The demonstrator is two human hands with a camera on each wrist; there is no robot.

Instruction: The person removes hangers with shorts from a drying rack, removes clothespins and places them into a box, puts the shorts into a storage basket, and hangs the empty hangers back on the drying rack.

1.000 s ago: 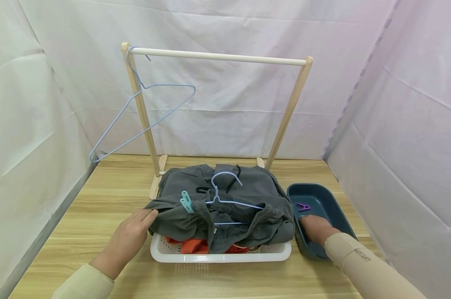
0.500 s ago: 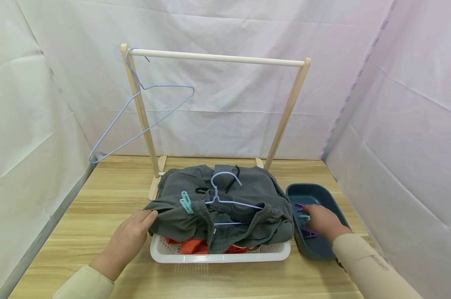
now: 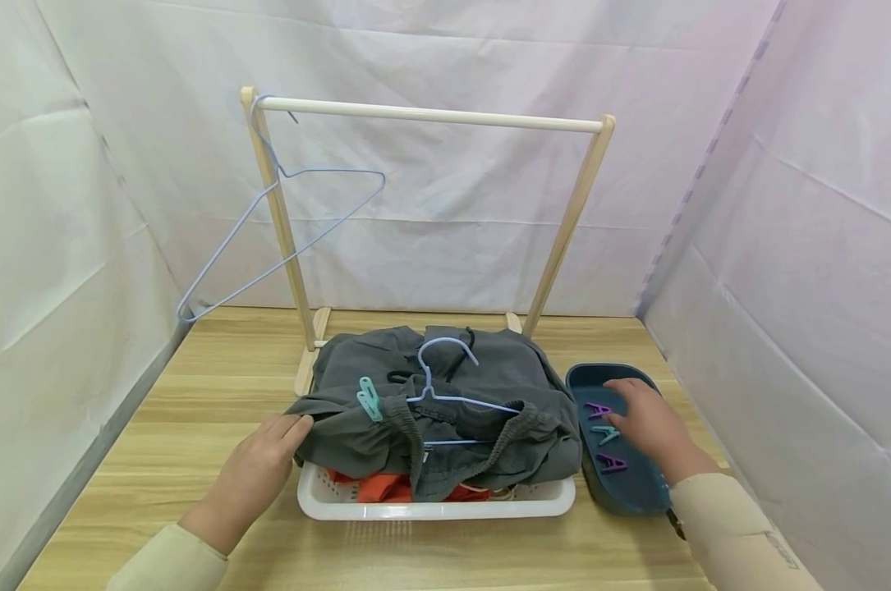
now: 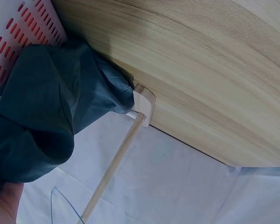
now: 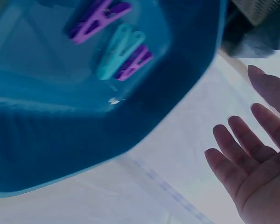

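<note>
A dark grey garment with an elastic edge lies heaped over the white basket, a light blue wire hanger set in its opening. One teal clothespin is clipped to it. Its left edge is held by my left hand; in the left wrist view the thumb and a finger of that hand meet the cloth. Above the dark blue bin hovers my right hand, fingers extended and holding nothing. Inside the bin lie a purple clothespin, a teal clothespin and another purple clothespin.
Behind the basket stands a wooden rack with a white bar. A bare blue hanger hangs at its left end. Orange cloth shows in the basket. White sheet walls enclose the wooden table.
My right hand has risen from inside the bin and drawn back to the right, leaving a teal clothespin between the purple ones. The left hand keeps its place on the garment.
</note>
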